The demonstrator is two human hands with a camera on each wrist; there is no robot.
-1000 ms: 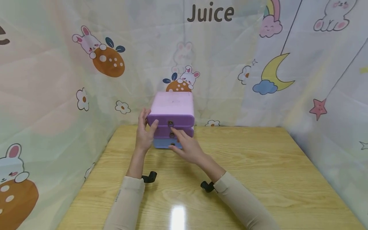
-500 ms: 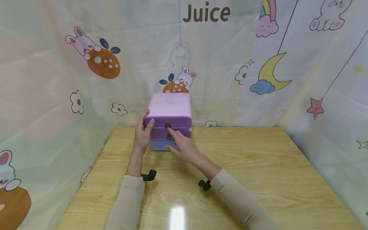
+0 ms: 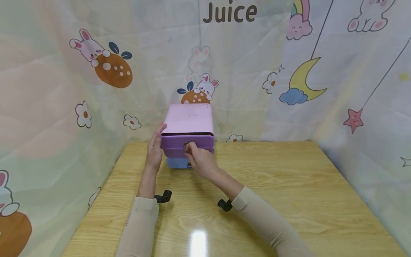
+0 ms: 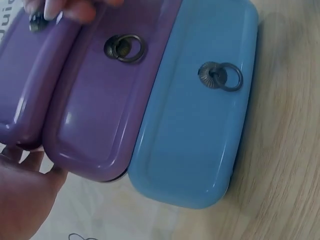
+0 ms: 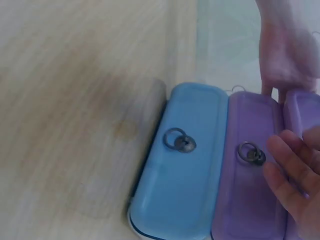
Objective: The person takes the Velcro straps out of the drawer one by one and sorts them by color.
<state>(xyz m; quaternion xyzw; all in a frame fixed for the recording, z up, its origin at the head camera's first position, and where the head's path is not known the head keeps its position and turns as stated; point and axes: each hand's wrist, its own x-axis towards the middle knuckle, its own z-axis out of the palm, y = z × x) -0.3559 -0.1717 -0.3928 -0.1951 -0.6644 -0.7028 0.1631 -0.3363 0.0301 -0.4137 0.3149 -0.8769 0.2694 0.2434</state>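
Note:
A small drawer cabinet with a pink top (image 3: 189, 117) stands at the back of the table. Its purple top drawer (image 3: 171, 144) sticks out, with a dark gap under the lid. My right hand (image 3: 203, 161) pinches that drawer's ring pull (image 4: 37, 22) between thumb and curled fingers. In the left wrist view the purple middle drawer (image 4: 97, 115) and blue bottom drawer (image 4: 185, 135) are closed, their ring pulls hanging free. My left hand (image 3: 155, 151) rests along the cabinet's left side, fingers extended. The inside of the top drawer is hidden from every view.
The wooden table (image 3: 282, 185) spreads in front of and to the right of the cabinet. A printed cloth backdrop (image 3: 244, 78) rises close behind it and along both sides. Black mounts (image 3: 164, 196) project from the wrists over the table.
My right fingers have closed on the top ring pull, and the top drawer has come forward, showing a gap under the lid. My left thumb has left the drawer front for the side.

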